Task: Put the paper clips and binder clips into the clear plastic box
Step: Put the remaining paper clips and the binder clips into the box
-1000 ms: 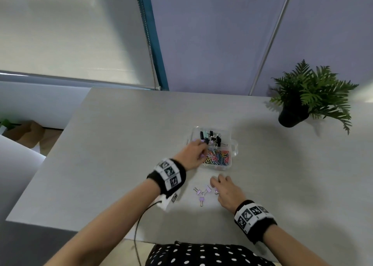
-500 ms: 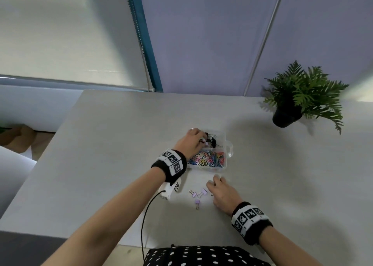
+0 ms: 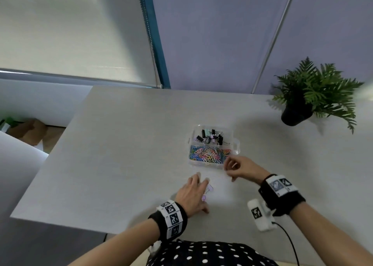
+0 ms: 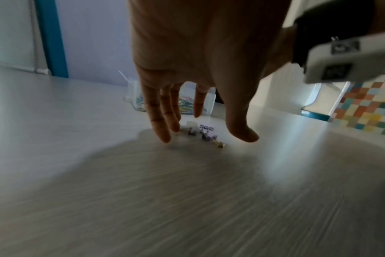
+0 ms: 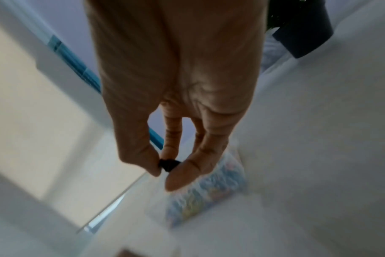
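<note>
Pinching a small black binder clip (image 5: 169,164) (right hand (image 3: 242,167)), left hand (image 3: 191,195) spread over lilac clips (image 4: 205,133)

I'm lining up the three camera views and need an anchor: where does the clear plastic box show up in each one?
Head: clear plastic box at table centre, just beyond the right hand.
Left wrist: upper middle, partly hidden behind the left hand's fingers.
Right wrist: lower middle, blurred, below the fingertips.
Shared landmark: the colourful paper clips inside the box show in all three.
</note>
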A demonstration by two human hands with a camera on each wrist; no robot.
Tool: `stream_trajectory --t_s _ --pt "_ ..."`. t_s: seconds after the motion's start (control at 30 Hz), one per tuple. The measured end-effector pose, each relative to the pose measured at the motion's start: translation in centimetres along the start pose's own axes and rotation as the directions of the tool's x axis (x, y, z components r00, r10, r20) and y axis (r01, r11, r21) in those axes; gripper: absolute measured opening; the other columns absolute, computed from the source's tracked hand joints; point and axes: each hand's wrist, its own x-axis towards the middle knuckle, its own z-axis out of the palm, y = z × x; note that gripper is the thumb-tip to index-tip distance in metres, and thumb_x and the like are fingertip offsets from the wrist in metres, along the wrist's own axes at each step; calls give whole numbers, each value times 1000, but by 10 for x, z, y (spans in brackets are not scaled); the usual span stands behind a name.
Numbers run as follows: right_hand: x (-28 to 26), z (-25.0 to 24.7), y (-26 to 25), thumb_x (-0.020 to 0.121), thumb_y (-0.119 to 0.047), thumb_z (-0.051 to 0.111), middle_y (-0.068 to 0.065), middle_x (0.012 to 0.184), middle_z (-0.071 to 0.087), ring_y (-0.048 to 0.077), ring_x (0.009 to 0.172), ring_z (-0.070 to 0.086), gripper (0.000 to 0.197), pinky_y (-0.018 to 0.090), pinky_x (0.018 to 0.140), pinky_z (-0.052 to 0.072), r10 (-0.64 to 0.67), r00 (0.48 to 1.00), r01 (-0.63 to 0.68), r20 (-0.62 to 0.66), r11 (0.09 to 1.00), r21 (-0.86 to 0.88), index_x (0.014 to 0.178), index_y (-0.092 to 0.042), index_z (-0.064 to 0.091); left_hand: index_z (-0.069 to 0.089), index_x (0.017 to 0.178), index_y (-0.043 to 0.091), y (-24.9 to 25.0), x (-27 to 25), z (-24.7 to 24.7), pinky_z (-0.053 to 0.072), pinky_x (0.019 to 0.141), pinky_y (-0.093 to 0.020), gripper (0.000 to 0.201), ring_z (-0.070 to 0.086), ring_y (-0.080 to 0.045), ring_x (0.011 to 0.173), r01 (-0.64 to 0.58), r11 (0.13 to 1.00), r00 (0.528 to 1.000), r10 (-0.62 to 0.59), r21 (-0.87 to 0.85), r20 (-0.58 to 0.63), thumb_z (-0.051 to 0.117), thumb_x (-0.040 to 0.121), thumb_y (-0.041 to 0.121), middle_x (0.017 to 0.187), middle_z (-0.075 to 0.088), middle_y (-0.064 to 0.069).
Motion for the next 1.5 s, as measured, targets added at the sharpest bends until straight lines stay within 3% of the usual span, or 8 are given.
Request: stream_trajectory --t_s 0.4,0.57,0.77,0.93,1.03,1.13,1.37,1.5 --pt "81 -47 -51 76 2 64 2 66 57 17 60 58 20 40 74 56 -37 956 25 -289 999 -47 71 -15 55 30 135 8 -1 7 3 40 96 -40 54 35 -34 123 -12 1000 1000 12 28 1 53 87 15 137 30 -18" --pt "96 -45 -50 76 -3 64 0 64 57 22 62 61 15 34 71 55 -23 941 -10 -339 995 -97 73 -13 54 30 135 7 -5 9 5 39 98 -42 51 35 -36 124 -9 1000 1000 9 2 22 49 89 13 140 28 -19" --pt "92 -34 -45 82 -12 62 4 86 52 19 81 50 7 25 70 41 -116 947 -9 -300 923 -385 86 -10 57 31 132 7 -11 14 9 43 96 -43 48 39 -35 121 -20 1000 1000 20 -17 11 46 87 9 134 32 -18" --pt "49 16 -53 84 0 53 8 87 59 13 76 49 9 27 71 43 -452 889 358 -71 784 -507 89 -4 59 36 126 5 -20 19 10 45 89 -43 44 44 -36 114 -21 1000 1000 21 16 19 46 83 10 127 37 -18" --pt "23 52 -27 85 -5 49 9 101 60 19 87 54 15 37 77 48 -338 919 385 203 664 -641 98 -8 57 38 124 4 -24 20 7 44 90 -43 43 47 -37 111 -5 999 999 3 49 41 47 83 10 122 41 -19" --pt "11 76 4 82 -10 58 9 111 50 24 102 48 28 41 78 47 -215 948 318 236 560 -765 108 -11 49 43 116 3 -26 18 6 44 89 -43 32 46 -38 110 19 998 999 -22 66 38 47 85 9 120 43 -20" --pt "7 79 22 83 -9 54 14 107 49 28 97 48 14 38 77 41 -227 952 304 206 626 -718 97 -5 52 34 127 2 -20 16 11 41 94 -45 44 41 -41 114 28 987 999 -35 161 41 45 85 6 127 36 -23" --pt "9 56 22 77 -5 56 7 91 52 18 83 50 11 26 73 41 -241 956 294 169 789 -539 88 -5 58 32 127 1 -21 21 15 38 96 -44 49 42 -42 111 20 983 999 -27 184 33 43 80 5 123 38 -24"
